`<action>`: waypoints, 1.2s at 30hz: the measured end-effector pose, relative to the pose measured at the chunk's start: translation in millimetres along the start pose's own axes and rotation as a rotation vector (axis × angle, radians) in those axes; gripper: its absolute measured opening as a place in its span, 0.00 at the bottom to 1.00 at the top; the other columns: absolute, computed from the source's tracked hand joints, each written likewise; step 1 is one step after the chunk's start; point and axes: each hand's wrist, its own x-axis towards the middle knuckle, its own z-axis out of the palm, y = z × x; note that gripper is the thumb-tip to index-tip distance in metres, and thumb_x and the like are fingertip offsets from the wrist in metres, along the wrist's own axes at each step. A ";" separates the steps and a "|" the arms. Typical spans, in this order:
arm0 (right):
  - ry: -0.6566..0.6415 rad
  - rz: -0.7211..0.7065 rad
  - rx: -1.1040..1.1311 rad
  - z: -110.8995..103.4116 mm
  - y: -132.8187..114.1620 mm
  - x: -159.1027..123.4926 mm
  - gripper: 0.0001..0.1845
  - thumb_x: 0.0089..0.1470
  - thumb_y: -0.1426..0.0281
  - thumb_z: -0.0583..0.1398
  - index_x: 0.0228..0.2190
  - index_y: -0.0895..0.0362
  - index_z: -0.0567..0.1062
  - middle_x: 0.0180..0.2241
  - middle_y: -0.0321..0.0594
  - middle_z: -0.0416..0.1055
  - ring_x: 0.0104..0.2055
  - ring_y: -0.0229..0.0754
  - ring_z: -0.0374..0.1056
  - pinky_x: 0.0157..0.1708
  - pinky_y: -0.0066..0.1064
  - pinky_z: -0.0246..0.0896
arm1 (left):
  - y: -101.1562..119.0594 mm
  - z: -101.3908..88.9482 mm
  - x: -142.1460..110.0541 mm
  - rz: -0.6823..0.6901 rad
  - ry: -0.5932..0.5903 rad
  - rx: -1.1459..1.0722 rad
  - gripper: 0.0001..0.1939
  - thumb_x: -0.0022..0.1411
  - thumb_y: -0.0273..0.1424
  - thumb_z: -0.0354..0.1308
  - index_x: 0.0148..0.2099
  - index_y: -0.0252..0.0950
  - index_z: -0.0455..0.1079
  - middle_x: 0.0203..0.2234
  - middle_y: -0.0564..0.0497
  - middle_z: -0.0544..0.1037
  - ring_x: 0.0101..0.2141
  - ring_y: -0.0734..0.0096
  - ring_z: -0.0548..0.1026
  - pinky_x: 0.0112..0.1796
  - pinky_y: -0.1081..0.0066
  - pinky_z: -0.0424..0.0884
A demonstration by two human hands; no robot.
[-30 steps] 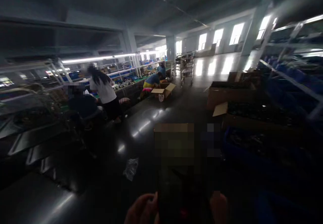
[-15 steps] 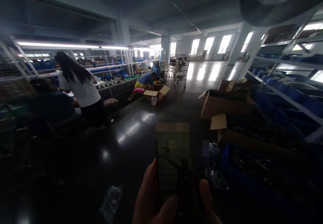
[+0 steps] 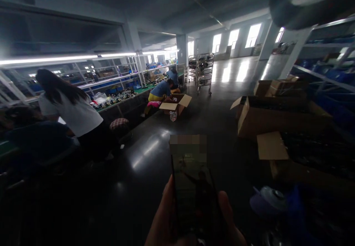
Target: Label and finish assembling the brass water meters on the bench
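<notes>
A mobile phone (image 3: 192,192) is held upright at the bottom middle of the head view, its dim screen facing me and its upper part blurred out. My left hand (image 3: 161,216) grips the phone's left edge, with the fingers behind it hidden. Along the opposite edge, my right hand (image 3: 229,216) is closed on the same phone. The lower end of the phone lies in deep shadow.
Open cartons (image 3: 255,122) of dark parts stand on the right, near a blue bin (image 3: 296,205). A wheeled rack (image 3: 204,72) is ahead. Co-workers, one in a white top (image 3: 74,115), line the workbench (image 3: 130,97) at left. Another carton (image 3: 184,103) sits beyond the phone.
The view has moved forward: the cartons at right look nearer, and the people at left have shifted outward. My left thumb has moved down off the middle of the screen. Both hands still hold the phone.
</notes>
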 end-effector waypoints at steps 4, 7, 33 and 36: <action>0.006 -0.010 -0.003 -13.2 -66.7 69.5 0.34 0.47 0.44 0.61 0.48 0.53 0.74 0.52 0.39 0.68 0.61 0.45 0.54 0.62 0.36 0.42 | 14.1 -16.7 80.3 0.048 0.048 -0.015 0.39 0.54 0.31 0.66 0.64 0.51 0.53 0.60 0.49 0.64 0.60 0.52 0.59 0.58 0.60 0.59; -0.023 0.096 0.018 -28.7 -96.8 118.8 0.38 0.47 0.42 0.59 0.49 0.56 0.74 0.51 0.45 0.69 0.59 0.49 0.58 0.62 0.42 0.41 | 18.6 -35.5 127.2 0.069 0.118 -0.032 0.39 0.55 0.29 0.64 0.64 0.52 0.52 0.60 0.49 0.64 0.59 0.52 0.61 0.56 0.61 0.62; 0.118 0.274 0.238 -214.2 -264.0 605.5 0.24 0.57 0.57 0.58 0.50 0.59 0.71 0.50 0.41 0.70 0.57 0.37 0.60 0.56 0.32 0.54 | 109.3 -365.9 544.7 0.142 0.295 0.013 0.39 0.55 0.35 0.64 0.65 0.46 0.52 0.59 0.45 0.64 0.58 0.48 0.63 0.55 0.57 0.64; 0.117 0.290 -0.032 -248.0 -284.8 672.3 0.31 0.53 0.49 0.60 0.48 0.60 0.73 0.53 0.44 0.67 0.61 0.39 0.54 0.58 0.32 0.51 | 116.5 -409.6 599.1 0.154 0.333 0.040 0.40 0.54 0.36 0.65 0.66 0.46 0.51 0.60 0.44 0.63 0.58 0.47 0.61 0.55 0.57 0.63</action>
